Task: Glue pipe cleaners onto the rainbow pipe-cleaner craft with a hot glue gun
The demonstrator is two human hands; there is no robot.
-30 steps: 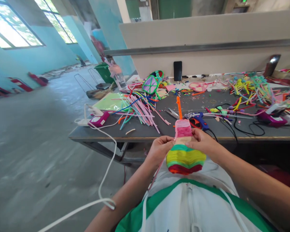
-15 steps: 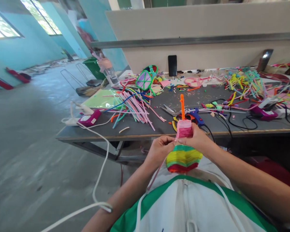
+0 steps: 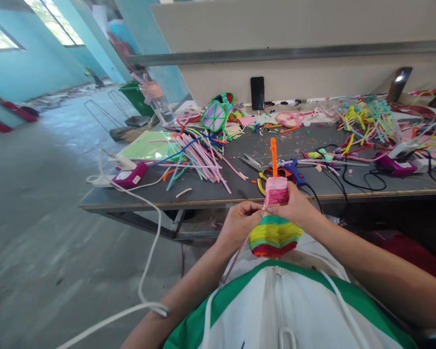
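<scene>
A striped pipe-cleaner craft piece (image 3: pixel 276 232) is held upright in front of my chest, beyond the table's front edge. Its wide lower part has teal, yellow, green, red and orange bands; the narrower top is pink, and an orange pipe cleaner (image 3: pixel 273 156) sticks up from it. My right hand (image 3: pixel 294 206) grips the pink part from the right, thumb across the front. At the left edge of that part, the fingertips of my left hand (image 3: pixel 241 220) pinch a thin pink pipe cleaner (image 3: pixel 236 259), which trails down toward my lap. The exact pinch point is partly hidden.
On the grey table lie scissors (image 3: pixel 252 163), a blue glue gun (image 3: pixel 294 170), a heap of pastel pipe cleaners (image 3: pixel 199 157) and a phone (image 3: pixel 257 93) leaning at the back. A white cord (image 3: pixel 156 237) hangs at the left, crossing near my left forearm.
The view has shifted slightly. Both hands keep the same hold on the craft piece, with barely any movement of the fingers.
</scene>
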